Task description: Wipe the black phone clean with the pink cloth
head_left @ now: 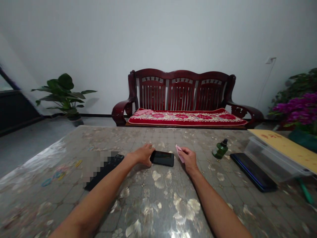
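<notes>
A black smartphone (162, 158) lies on the patterned table with its dark screen up. My left hand (143, 155) grips its left end, fingers at the far edge and thumb at the near edge. To the right of the phone, my right hand (189, 160) is closed on a small folded pink cloth (180, 154), pinched between thumb and fingers and apart from the phone. Beside my left forearm lies a black remote control (105, 172), partly covered by a blurred patch.
Colourful rubber bands (59, 172) lie at the left. At the right are a green bottle (220, 149), a dark blue phone-like slab (253, 172) and a clear plastic box (267, 162) under a yellow board (284, 145). A wooden bench (182, 76) stands behind the table (153, 211).
</notes>
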`<state>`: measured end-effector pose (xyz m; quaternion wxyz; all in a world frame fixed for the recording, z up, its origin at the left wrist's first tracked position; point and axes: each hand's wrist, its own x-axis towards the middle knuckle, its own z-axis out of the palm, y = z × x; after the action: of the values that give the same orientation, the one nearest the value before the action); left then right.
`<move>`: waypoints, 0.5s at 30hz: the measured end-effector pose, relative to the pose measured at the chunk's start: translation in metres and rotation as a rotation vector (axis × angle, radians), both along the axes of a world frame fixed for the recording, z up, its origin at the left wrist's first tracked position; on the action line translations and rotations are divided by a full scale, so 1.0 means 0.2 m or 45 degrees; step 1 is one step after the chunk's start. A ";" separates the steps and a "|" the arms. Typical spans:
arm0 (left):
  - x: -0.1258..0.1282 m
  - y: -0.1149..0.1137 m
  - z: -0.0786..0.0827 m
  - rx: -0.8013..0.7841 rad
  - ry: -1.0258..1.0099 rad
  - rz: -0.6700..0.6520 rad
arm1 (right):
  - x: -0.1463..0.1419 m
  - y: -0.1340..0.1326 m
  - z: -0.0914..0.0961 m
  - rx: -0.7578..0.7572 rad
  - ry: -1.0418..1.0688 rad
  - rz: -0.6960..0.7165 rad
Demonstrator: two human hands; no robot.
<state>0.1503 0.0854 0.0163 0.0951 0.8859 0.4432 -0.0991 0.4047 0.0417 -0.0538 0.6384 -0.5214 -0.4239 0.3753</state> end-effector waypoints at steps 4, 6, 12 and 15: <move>-0.08 -0.05 -0.06 -0.019 -0.163 0.004 | -0.02 0.00 -0.02 0.069 -0.284 0.010; -0.09 -0.07 -0.06 -0.051 -0.203 0.001 | -0.03 0.00 -0.01 0.086 -0.502 0.007; -0.05 -0.09 -0.01 -0.031 -0.189 0.019 | -0.04 -0.03 0.05 0.093 -1.316 0.061; -0.04 -0.08 0.00 0.013 -0.166 -0.009 | -0.06 -0.05 0.08 0.096 -1.556 0.078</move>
<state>0.1422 0.0692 0.0155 0.1189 0.8925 0.4334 -0.0393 0.3931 0.0311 -0.0373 0.2870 -0.6069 -0.7410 0.0113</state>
